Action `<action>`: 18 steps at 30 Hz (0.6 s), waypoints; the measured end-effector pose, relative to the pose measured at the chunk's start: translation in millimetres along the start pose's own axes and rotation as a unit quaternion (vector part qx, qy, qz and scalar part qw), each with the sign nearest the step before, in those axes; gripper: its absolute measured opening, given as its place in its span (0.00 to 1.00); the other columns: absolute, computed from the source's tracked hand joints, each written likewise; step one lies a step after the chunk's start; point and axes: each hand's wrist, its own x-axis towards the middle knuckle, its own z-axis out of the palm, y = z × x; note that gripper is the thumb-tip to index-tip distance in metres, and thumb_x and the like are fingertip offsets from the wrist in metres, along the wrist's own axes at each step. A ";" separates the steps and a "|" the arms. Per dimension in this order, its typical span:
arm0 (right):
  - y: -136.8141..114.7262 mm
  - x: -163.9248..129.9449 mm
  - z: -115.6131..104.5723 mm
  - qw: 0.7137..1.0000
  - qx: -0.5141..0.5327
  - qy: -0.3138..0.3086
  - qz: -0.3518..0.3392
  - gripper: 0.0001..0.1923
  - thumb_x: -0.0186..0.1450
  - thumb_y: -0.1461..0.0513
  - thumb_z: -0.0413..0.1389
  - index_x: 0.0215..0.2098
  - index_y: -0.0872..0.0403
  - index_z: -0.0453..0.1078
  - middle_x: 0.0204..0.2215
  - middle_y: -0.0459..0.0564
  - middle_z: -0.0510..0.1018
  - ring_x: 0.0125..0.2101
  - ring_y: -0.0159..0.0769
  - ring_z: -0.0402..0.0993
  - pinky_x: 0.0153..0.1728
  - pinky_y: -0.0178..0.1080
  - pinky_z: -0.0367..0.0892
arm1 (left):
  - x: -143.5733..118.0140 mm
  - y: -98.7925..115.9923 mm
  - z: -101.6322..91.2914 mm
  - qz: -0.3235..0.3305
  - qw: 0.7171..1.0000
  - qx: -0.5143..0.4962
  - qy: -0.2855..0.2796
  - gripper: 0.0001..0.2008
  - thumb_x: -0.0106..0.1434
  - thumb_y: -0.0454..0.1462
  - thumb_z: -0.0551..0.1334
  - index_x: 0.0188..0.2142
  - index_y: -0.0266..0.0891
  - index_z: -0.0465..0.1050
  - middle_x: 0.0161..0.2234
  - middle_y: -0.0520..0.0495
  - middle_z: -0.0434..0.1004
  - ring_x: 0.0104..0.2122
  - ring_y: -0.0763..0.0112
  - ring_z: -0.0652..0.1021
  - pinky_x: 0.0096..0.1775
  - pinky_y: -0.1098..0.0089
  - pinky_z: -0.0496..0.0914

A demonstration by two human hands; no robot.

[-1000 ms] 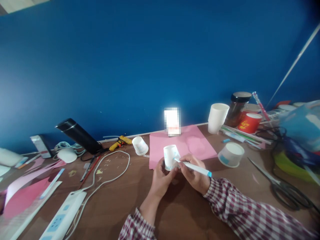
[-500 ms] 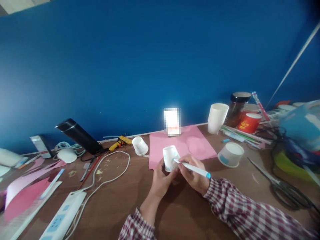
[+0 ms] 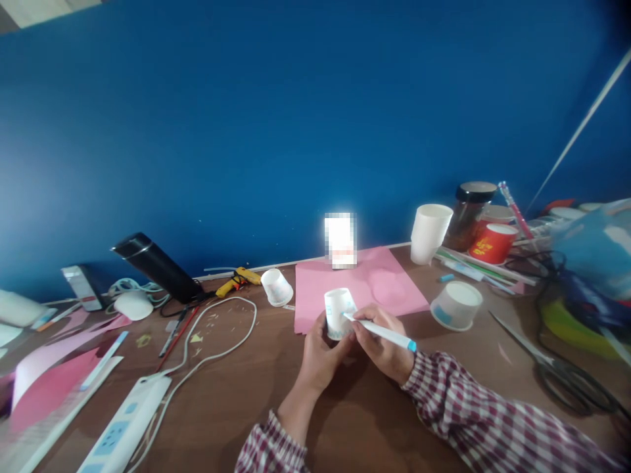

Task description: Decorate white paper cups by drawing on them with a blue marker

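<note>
One tapered white, blue-marked paper cup [image 3: 336, 315], gripped by left fingers [image 3: 340, 351], has shifted slightly toward right fingers [image 3: 363, 336] pinching a white, blue-ended marker [image 3: 385, 334], so marking apparently continues.

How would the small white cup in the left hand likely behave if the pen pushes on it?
The white cup looks like thin paper, so it may dent under the pen. Being small, it is probably light and easily shifted, though the left hand holds it. Its round side could let it roll.
</note>
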 end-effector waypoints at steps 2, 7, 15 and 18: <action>0.4 -0.2 0.2 1.000 -0.001 -0.001 0.001 0.03 0.65 0.62 0.52 0.35 0.53 0.67 0.28 0.48 0.74 0.27 0.33 0.73 0.30 0.35 0.70 | -0.2 -1.0 0.3 0.001 1.000 0.000 0.004 0.24 0.53 0.43 0.67 0.46 0.34 0.69 0.37 0.45 0.77 0.35 0.65 0.75 0.37 0.70 0.69; 0.4 0.0 0.6 1.000 -0.005 -0.001 0.004 0.04 0.65 0.62 0.52 0.35 0.53 0.67 0.28 0.48 0.74 0.27 0.33 0.73 0.30 0.35 0.70 | -1.7 -1.0 0.8 0.004 1.000 0.030 0.006 0.25 0.54 0.43 0.66 0.48 0.35 0.68 0.38 0.45 0.77 0.37 0.64 0.75 0.39 0.70 0.69; -1.5 1.3 -0.5 1.000 -0.009 0.006 -0.003 0.04 0.65 0.62 0.52 0.35 0.53 0.67 0.28 0.48 0.74 0.28 0.34 0.73 0.31 0.36 0.71 | -4.1 2.5 4.7 0.033 0.996 0.079 0.010 0.22 0.55 0.41 0.65 0.47 0.35 0.69 0.40 0.44 0.77 0.38 0.64 0.75 0.41 0.68 0.69; -1.4 1.5 -0.3 1.000 -0.008 0.007 0.002 0.04 0.65 0.62 0.52 0.35 0.53 0.67 0.28 0.48 0.74 0.28 0.34 0.73 0.31 0.36 0.71 | -4.4 4.0 5.7 0.034 0.996 0.083 0.013 0.21 0.54 0.41 0.65 0.47 0.36 0.69 0.39 0.45 0.77 0.37 0.64 0.75 0.40 0.68 0.69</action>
